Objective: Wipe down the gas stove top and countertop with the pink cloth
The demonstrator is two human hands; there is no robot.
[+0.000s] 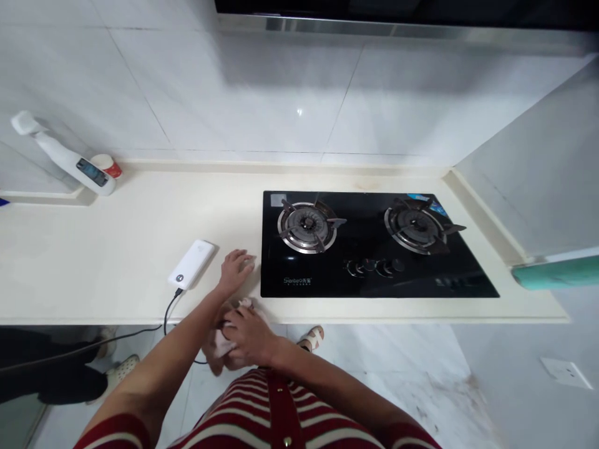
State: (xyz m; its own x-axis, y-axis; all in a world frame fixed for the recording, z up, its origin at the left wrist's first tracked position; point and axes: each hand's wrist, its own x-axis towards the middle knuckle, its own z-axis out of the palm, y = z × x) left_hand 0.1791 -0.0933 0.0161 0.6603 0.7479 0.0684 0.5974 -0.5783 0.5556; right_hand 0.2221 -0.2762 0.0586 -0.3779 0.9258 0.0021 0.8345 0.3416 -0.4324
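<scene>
One cloth [219,340], bunched in the right hand [248,337], whose fingers curl closed on it at the front edge of the surface [93,268]. The left hand [236,268] lies flat, fingers spread, beside the hob [374,246] with two burners. One power bank [191,263] sits left of those fingers; beyond it the surface runs bare to one spray bottle [65,156].

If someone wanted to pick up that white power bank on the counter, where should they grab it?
Probably across the long sides of the power bank, coming from above: it lies flat, and a cable plugs into its near end, so that end is best avoided.
</scene>
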